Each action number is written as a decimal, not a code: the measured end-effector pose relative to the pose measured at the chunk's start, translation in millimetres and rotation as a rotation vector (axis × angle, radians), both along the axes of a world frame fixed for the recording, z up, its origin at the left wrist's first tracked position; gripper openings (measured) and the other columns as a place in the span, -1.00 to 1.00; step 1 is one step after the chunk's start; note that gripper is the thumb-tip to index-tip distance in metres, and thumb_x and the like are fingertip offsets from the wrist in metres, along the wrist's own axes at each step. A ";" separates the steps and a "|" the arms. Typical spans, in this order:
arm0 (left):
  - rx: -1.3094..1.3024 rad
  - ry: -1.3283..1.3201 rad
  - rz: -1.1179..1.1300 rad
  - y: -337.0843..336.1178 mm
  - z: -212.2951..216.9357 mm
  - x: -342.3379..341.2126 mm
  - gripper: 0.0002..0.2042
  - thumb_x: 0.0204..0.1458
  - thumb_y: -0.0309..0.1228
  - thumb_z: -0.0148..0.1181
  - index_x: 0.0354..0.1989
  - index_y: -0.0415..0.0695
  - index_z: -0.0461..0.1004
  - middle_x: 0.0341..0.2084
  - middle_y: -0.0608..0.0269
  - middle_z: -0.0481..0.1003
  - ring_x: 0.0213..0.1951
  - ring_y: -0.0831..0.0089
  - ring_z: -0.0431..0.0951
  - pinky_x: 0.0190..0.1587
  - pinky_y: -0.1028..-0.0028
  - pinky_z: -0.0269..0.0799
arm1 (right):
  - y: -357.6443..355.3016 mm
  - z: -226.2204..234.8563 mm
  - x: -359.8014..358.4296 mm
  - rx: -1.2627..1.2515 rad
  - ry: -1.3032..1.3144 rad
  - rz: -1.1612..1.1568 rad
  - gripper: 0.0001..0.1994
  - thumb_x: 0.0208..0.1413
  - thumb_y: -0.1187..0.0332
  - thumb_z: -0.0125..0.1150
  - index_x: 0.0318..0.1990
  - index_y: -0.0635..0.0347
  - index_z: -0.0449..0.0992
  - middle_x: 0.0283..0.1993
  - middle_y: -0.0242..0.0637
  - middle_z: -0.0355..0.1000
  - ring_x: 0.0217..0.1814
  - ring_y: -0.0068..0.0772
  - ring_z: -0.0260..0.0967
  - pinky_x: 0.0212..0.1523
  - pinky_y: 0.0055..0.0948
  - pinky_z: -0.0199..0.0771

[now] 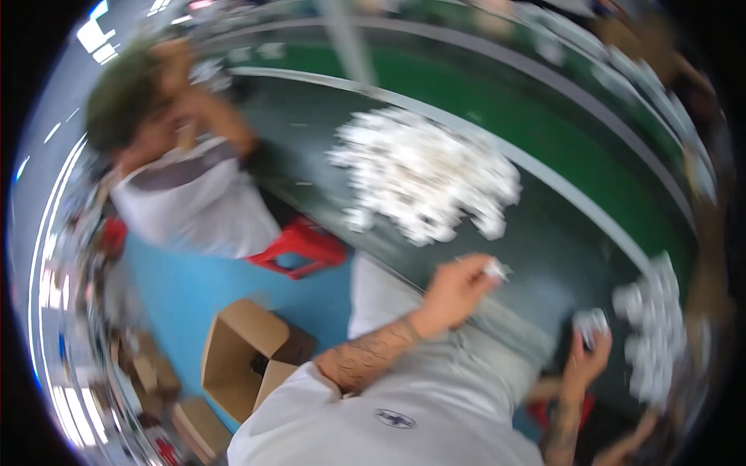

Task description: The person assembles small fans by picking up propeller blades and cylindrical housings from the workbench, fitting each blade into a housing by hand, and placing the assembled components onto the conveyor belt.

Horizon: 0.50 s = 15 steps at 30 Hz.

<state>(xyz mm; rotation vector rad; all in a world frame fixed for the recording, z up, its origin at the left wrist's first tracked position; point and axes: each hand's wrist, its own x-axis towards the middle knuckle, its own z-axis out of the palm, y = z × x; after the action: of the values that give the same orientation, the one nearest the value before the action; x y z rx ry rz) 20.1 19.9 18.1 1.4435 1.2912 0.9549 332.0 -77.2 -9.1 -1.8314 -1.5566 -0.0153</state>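
My left hand (453, 290) is closed in a pinch above the near edge of the dark green worktable (536, 256). Between its fingertips is a small white piece (496, 270), too blurred to name closer. A large heap of small white pieces (427, 171) lies on the table beyond this hand. Farther right, my right hand (592, 359) is raised with its fingers closed around a white and grey piece (590, 322), whose shape is smeared. Just beside it stands a cluster of white pieces (653, 334) along the table's right part.
At left, a person in a white shirt (198, 198) sits by a red stool (299, 248), arms raised to the head. An open cardboard box (245, 353) stands on the blue floor (175, 272). A green strip (497, 101) runs behind a pale rail. Another arm (629, 443) shows at lower right.
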 end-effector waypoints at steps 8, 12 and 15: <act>0.206 -0.336 -0.291 -10.6 16.6 49.1 -0.82 0.02 -0.63 0.27 -0.18 -0.25 0.56 -0.13 0.17 0.47 -0.24 0.51 0.52 -0.18 0.54 0.45 | 44.9 44.4 -81.0 -0.131 1.935 0.122 -0.56 0.32 0.04 -0.01 0.12 0.22 0.36 -0.01 -0.18 0.45 0.02 -0.26 0.45 0.01 -0.25 0.49; 0.249 -0.188 -0.383 -16.0 24.1 62.0 -0.80 -0.08 -0.68 0.29 -0.25 -0.25 0.61 -0.04 0.11 0.43 -0.25 0.36 0.54 -0.21 0.45 0.51 | 39.3 62.3 -97.1 -0.215 2.031 0.104 -0.55 0.32 -0.01 -0.05 0.10 0.20 0.38 -0.01 -0.21 0.46 0.00 -0.29 0.45 -0.01 -0.27 0.48; 0.433 -0.020 -0.306 -21.5 22.4 59.3 -0.79 -0.11 -0.60 0.34 -0.24 -0.16 0.63 -0.08 0.12 0.47 -0.17 0.24 0.49 -0.21 0.40 0.50 | 34.8 57.6 -97.9 -0.255 2.040 0.146 -0.55 0.32 -0.02 -0.06 0.08 0.19 0.38 0.00 -0.23 0.46 0.02 -0.32 0.44 0.01 -0.27 0.45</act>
<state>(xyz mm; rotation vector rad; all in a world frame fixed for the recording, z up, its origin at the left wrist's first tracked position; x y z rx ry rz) 79.3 -1.6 40.5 1.8927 0.8414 1.0749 234.0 -42.4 48.5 -0.8549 -0.1113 1.5758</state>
